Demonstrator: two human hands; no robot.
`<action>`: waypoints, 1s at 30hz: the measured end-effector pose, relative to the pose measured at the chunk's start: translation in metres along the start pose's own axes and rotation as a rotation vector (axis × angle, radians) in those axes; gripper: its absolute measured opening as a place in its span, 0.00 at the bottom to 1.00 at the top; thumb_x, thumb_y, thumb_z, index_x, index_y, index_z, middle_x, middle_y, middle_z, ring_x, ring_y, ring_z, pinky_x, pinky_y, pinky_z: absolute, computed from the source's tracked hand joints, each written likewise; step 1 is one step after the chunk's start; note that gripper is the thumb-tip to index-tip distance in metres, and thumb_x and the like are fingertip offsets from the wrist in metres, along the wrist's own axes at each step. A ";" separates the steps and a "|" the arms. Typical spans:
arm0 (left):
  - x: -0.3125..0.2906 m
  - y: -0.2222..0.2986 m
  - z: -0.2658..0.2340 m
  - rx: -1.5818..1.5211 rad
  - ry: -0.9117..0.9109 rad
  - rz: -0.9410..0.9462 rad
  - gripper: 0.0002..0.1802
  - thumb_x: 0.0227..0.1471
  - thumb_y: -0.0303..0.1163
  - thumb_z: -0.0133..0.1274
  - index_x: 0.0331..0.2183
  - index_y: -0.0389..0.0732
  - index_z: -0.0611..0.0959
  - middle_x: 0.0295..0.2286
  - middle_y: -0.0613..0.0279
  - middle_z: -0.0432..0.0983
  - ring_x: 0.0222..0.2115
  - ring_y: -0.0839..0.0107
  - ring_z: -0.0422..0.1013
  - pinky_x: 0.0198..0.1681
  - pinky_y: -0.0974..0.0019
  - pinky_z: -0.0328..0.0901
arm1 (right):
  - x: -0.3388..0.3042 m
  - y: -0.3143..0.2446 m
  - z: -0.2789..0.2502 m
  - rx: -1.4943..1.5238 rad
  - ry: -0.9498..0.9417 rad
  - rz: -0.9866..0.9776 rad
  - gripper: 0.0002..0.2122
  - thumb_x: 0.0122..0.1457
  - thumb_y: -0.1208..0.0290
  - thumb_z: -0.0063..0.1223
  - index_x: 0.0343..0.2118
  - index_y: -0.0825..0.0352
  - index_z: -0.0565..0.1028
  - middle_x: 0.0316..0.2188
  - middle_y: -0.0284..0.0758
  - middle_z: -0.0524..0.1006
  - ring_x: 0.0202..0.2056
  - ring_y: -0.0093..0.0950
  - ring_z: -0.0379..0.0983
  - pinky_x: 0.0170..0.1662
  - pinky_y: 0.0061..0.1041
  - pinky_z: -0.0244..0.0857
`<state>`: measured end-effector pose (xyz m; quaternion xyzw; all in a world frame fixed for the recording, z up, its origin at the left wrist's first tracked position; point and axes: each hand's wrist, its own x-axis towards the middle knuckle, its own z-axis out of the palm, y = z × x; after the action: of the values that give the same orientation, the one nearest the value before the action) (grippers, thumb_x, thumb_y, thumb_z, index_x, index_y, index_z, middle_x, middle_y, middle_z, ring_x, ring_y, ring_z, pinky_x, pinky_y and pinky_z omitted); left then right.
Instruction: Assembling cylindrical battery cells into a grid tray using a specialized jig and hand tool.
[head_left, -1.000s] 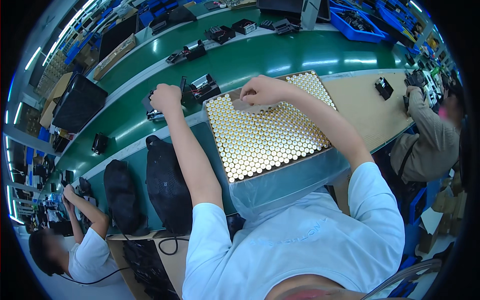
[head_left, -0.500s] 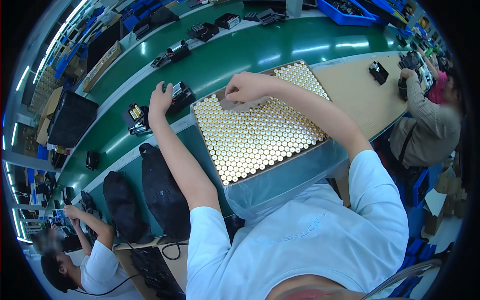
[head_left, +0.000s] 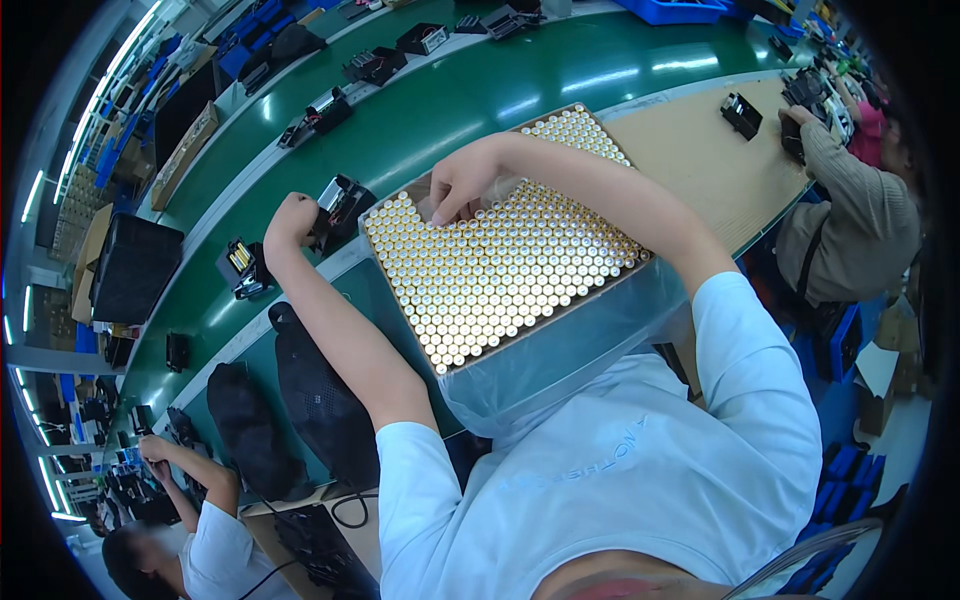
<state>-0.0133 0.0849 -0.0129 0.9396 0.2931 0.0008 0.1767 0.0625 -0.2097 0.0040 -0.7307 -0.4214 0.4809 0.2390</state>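
Observation:
A shallow box of upright cylindrical batteries, pale-topped with gold rims, lies before me in a clear plastic liner. Over the gap along its far side, my right hand is bent down, fingers drawn together with the tips at the edge of the battery rows. Whatever is between those fingertips is hidden. To the left, my left hand is curled against the near edge of a black device housing with a shiny part. Just left of that hand sits an open black case with gold batteries inside.
A green conveyor belt curves past the far side, bordered by more black housings. Black mesh bags lie beside my left arm. Co-workers sit at left and right. A black part lies on the tan board.
My right hand has lowered, its fingertips reaching down to the batteries. My left hand has moved down-left and its raised fingers have curled in at the black housing. The whole view has shifted slightly.

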 end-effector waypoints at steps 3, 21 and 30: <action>-0.002 -0.001 -0.007 0.019 -0.020 0.007 0.21 0.46 0.27 0.48 0.45 0.40 0.78 0.40 0.53 0.77 0.39 0.59 0.74 0.45 0.61 0.67 | 0.002 0.006 -0.001 -0.023 -0.013 -0.038 0.13 0.59 0.64 0.53 0.37 0.70 0.80 0.27 0.34 0.79 0.28 0.24 0.75 0.36 0.20 0.70; -0.012 0.001 -0.033 -0.135 0.102 0.140 0.13 0.48 0.32 0.56 0.39 0.42 0.79 0.33 0.58 0.77 0.33 0.57 0.71 0.38 0.57 0.66 | 0.001 0.005 0.009 -0.068 0.046 -0.110 0.11 0.61 0.66 0.50 0.36 0.68 0.80 0.27 0.32 0.77 0.26 0.22 0.72 0.33 0.19 0.68; -0.010 0.036 -0.010 -0.854 0.216 0.082 0.17 0.53 0.28 0.54 0.44 0.32 0.73 0.33 0.51 0.75 0.31 0.62 0.72 0.37 0.63 0.69 | 0.004 0.002 0.015 -0.141 0.176 -0.078 0.13 0.62 0.63 0.48 0.37 0.68 0.79 0.27 0.31 0.78 0.25 0.21 0.70 0.30 0.20 0.65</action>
<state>-0.0027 0.0551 0.0090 0.7878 0.2456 0.2272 0.5172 0.0501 -0.2078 -0.0057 -0.7682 -0.4598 0.3745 0.2415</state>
